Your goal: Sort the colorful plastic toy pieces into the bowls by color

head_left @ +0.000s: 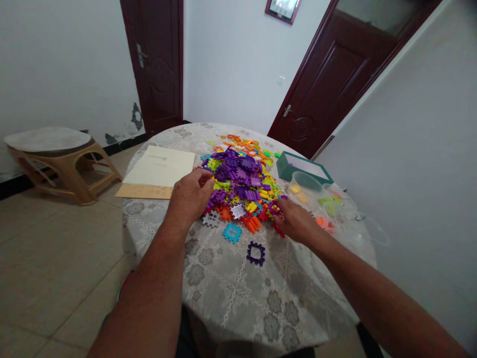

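A heap of colourful plastic interlocking building pieces (240, 174), mostly purple on top, lies on the round table. My left hand (192, 194) rests against the heap's left side, its thumb and index finger a little apart and nothing visible between them. At the right edge, my right hand (296, 219) has its thumb and fingers closed on a purple square building piece (275, 208). In front of the heap are a grey square piece (211, 219), a light blue square frame (232, 232) and, nearest to me, a dark purple square frame (256, 253).
A patterned cloth (223, 293) covers the table. Left of the heap lies a cream paper folder (160, 166). On the right stand a green box (285, 169) and clear plastic tubs (307, 184) with a few pieces. A stool (70, 164) stands on the floor at left.
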### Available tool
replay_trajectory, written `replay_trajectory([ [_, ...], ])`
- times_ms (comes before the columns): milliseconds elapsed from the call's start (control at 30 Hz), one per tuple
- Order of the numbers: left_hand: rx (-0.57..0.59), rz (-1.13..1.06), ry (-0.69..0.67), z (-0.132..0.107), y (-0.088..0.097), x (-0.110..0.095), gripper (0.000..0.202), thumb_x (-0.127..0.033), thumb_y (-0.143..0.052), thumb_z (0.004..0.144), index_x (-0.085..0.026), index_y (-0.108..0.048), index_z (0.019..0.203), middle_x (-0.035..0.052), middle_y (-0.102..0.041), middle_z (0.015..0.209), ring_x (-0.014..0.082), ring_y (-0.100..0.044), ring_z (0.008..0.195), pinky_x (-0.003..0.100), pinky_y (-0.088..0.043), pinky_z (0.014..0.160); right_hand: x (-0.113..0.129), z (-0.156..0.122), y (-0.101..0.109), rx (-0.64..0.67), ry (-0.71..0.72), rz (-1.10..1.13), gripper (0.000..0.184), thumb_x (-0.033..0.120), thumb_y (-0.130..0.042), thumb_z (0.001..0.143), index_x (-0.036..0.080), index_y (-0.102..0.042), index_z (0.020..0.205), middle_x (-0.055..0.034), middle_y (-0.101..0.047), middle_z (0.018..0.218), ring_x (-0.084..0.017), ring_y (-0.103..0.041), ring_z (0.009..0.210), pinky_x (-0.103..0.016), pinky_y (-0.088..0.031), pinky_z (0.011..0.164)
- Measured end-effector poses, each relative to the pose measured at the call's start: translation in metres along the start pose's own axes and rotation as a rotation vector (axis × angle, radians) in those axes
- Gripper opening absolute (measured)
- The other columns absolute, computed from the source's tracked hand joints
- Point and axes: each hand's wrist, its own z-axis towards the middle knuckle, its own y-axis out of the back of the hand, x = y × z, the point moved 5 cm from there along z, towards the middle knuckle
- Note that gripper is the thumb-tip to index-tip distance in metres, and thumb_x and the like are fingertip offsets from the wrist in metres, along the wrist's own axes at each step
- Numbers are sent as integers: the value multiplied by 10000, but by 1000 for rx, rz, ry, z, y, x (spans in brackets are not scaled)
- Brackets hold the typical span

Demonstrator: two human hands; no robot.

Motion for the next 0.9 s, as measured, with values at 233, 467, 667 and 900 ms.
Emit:
replay_trajectory([
  [233, 2, 81, -9, -3, 3, -4, 257, -302, -616, 934, -215, -766, 1123, 71, -802, 1072, 238, -723, 985, 375, -539, 976, 57, -76, -26, 115, 213, 298, 610, 169, -544, 899, 199, -469, 1503, -174, -600, 1416, -297, -634, 1214, -457, -521, 1050],
  [467, 16, 80, -37, -3, -1, -6, 262, -310, -616, 936, -218, -765, 1131, 73, -800, 1089, 240, -728, 992, 374, -542, 985, 65, -86, -48, 163, 172, 338, 670, 216, -567, 898, 166, -418, 1550, -185, -523, 1408, -301, -606, 1204, -477, -521, 1055],
  [667, 35, 45, -19, -2, -4, -4, 253, -330, -625, 929, -222, -765, 1110, 76, -803, 1085, 247, -729, 984, 386, -549, 971, 63, -81, -38, 120, 203, 391, 632, 209, -622, 849, 203, -496, 1468, -129, -584, 1230, -275, -618, 1085, -444, -531, 983],
  [900, 501, -468, 182, -27, -40, -22, 465, -478, -704, 895, -189, -720, 1259, 116, -806, 1035, 245, -772, 872, 333, -617, 694, 49, -53, 8, -169, 158, 511, 553, 246, -649, 894, 261, -527, 1432, -105, -631, 1157, -268, -620, 1002, -446, -542, 909],
])
